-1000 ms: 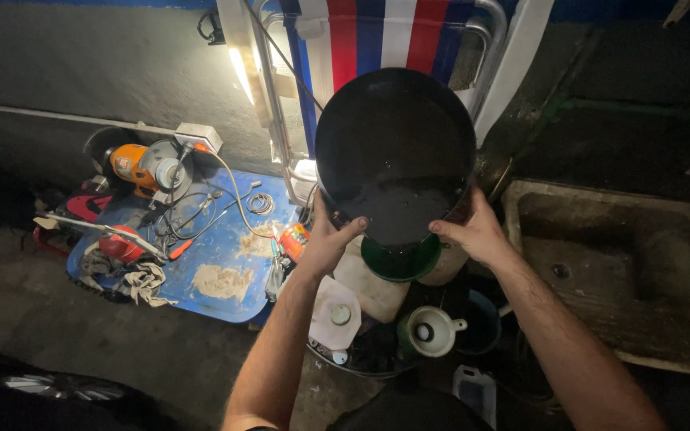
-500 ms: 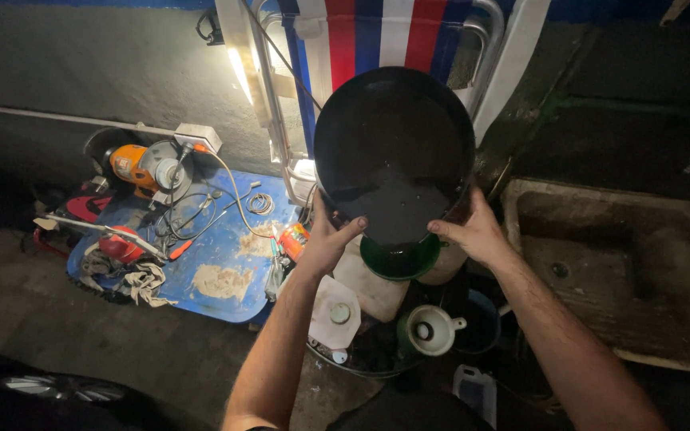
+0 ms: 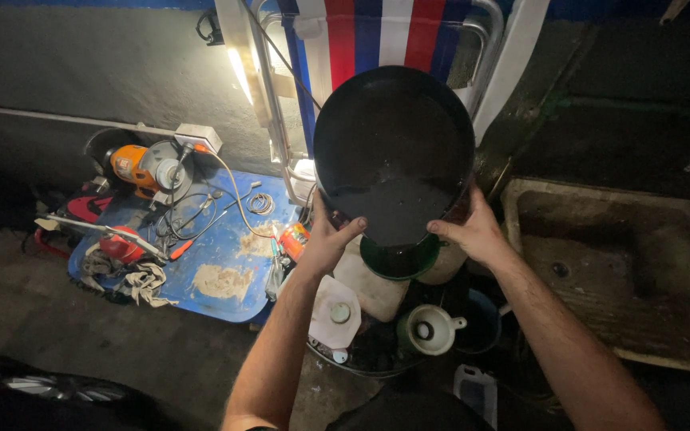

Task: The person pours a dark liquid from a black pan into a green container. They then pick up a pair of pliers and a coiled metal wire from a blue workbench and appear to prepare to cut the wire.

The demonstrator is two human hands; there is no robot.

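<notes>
Both hands grip a tilted black drain pan: left hand and right hand clasp its lower rim, over a green funnel. Tilting too steeply could slosh the dark liquid past the funnel onto the white jug. Behind, a striped chair. The pose barely differs from a second ago

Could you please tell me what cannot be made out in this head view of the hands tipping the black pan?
- Green funnel: mostly hidden behind the black pan; what it feeds is unseen.
- Left hand and right hand: fingers behind the pan are hidden.
- Dark liquid: kind unclear in dim light.
- Small plastic can: partly lost in shadow.
- Tools on the blue board: too small and tangled to identify.
</notes>
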